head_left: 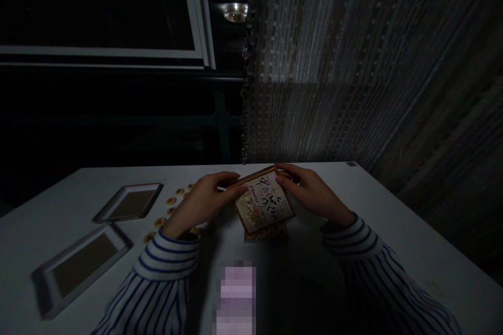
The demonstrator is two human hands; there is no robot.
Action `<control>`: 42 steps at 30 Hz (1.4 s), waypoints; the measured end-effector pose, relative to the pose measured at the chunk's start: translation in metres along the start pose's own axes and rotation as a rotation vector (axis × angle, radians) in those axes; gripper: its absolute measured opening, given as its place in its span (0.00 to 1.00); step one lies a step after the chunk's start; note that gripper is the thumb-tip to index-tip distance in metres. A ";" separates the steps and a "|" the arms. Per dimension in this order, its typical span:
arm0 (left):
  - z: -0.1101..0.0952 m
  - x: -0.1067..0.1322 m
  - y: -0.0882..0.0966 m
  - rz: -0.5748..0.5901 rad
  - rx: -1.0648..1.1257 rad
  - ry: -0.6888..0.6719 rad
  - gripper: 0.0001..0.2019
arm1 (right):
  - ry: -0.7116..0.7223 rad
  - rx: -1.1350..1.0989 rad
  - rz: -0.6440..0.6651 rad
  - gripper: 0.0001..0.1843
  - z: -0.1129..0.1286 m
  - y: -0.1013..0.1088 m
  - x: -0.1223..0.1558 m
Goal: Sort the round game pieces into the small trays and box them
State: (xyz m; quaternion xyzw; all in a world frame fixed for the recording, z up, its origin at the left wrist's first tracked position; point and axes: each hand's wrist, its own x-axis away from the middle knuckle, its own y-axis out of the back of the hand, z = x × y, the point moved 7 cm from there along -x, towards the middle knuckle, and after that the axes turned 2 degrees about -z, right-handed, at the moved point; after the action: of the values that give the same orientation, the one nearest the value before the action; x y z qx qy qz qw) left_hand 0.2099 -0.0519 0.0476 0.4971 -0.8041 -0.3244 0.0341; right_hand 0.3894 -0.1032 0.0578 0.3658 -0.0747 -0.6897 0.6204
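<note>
Both of my hands hold a small flat box (262,203) printed with Chinese characters, tilted above the white table (393,230). My left hand (202,201) grips its upper left edge, fingers closed round it. My right hand (308,191) pinches the upper right corner. Below the box lies a brownish pile (271,233) that I cannot make out in the dim light. Striped sleeves cover both forearms.
Two shallow white-rimmed trays (128,201) (80,264) lie on the table's left side. Several small round pieces (171,200) are scattered between the trays and my left hand. A bead curtain (353,63) hangs behind the table; a dark window (98,5) is at the left.
</note>
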 end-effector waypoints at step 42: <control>0.023 -0.002 0.009 -0.260 0.437 0.264 0.20 | -0.208 -0.278 0.019 0.30 -0.018 -0.013 -0.001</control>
State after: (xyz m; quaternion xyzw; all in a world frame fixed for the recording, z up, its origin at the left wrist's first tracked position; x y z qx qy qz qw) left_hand 0.1951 -0.0360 0.0347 0.6294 -0.7731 -0.0777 -0.0111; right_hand 0.3894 -0.0932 0.0375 0.2025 -0.0460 -0.7216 0.6604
